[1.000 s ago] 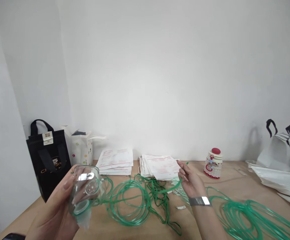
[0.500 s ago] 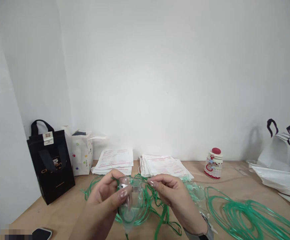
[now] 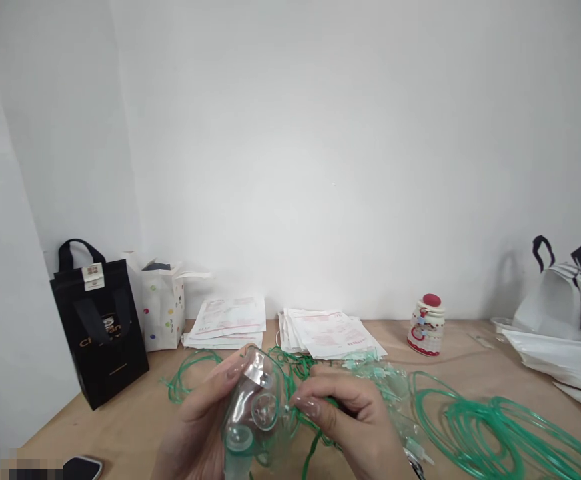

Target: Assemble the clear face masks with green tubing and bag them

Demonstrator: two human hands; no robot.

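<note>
A clear plastic mask [image 3: 255, 413] with a green-tinted port is held low in the middle, over the wooden table [image 3: 130, 420]. My left hand [image 3: 195, 427] cups it from the left, fingers curled round its back. My right hand [image 3: 350, 420] pinches its right edge, where a thin green strap runs off. Green tubing [image 3: 300, 370] lies tangled on the table just behind both hands.
A big coil of green tubing [image 3: 490, 427] lies right. Two stacks of white packets [image 3: 227, 320] [image 3: 327, 333] sit at the back. A black bag [image 3: 97, 327], a dotted white bag [image 3: 163, 303], a red-capped jar [image 3: 426, 327], a white bag [image 3: 557, 297] and a phone [image 3: 81, 467] are around.
The mask moved from the left to the middle. My right hand came in from the tubing and took hold of the mask's right edge; the mask has since tilted.
</note>
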